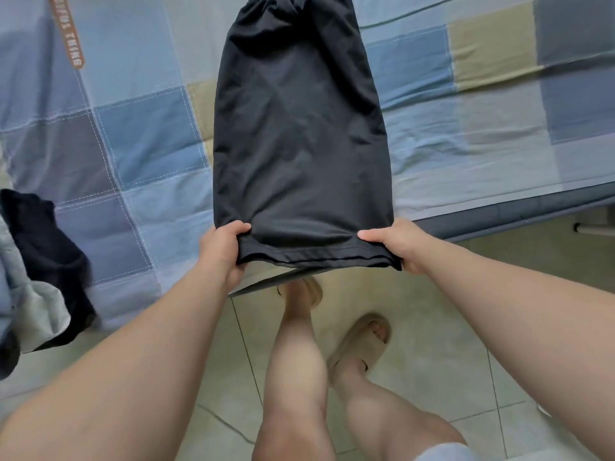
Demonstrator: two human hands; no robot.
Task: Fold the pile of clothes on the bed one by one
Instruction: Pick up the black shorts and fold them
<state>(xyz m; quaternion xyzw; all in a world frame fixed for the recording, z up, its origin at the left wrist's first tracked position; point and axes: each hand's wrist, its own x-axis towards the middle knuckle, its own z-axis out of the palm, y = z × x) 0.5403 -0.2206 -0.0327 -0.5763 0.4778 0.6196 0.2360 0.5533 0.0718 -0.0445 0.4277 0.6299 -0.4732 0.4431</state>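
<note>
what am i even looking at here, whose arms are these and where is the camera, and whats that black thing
There is no machine here. A person wears a wide-angle camera on the head, so this single picture looks forward and down along their own arms to their legs and sandals on the tiled floor.

The left hand and right hand each grip a near corner of a black garment, which looks like shorts already folded lengthwise. Its far end, with a gathered waistband, lies on the bed, which has a blue, grey and beige checked cover. The hem they hold reaches past the bed's edge.

At the left edge sits the pile of clothes yet to be folded: dark and grey pieces.
</note>
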